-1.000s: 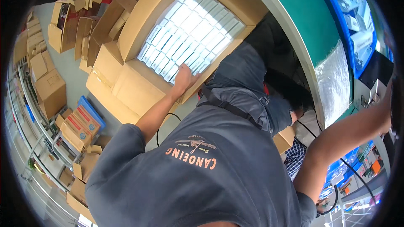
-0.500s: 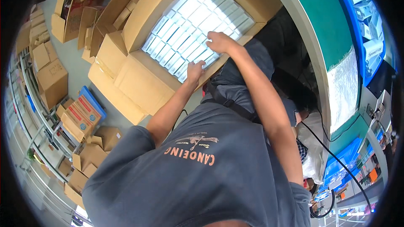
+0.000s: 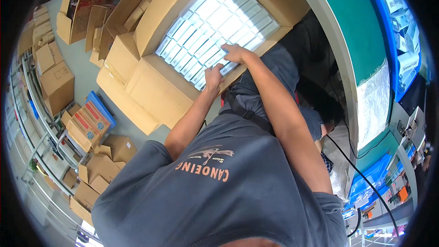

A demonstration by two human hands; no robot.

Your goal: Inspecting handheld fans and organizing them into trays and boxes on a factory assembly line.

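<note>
A large open cardboard carton (image 3: pixel 157 16) stands in front of me, packed with rows of small white boxes (image 3: pixel 196 41). Both my hands reach inside, over the rows at the near side. My left hand (image 3: pixel 213 78) has its fingers curled at the end of a small white box (image 3: pixel 229 67) by the carton's near wall. Just to the right, my right hand (image 3: pixel 235 53) bends its fingers down onto the same box from above. Its fingertips are partly hidden among the boxes. Bright light washes out the middle of the rows.
A green-topped table (image 3: pixel 350 23) curves along the right, bearing a blue tray (image 3: pixel 398 82) of white packages. Folded-out carton flaps (image 3: pixel 146 93) lie toward me. More cardboard boxes (image 3: pixel 57 84) and a metal rack are at the left. A black cable (image 3: pixel 366 178) hangs at lower right.
My right hand has come down toward me, closer to the left hand and the near wall. The left hand stays almost where it was.
</note>
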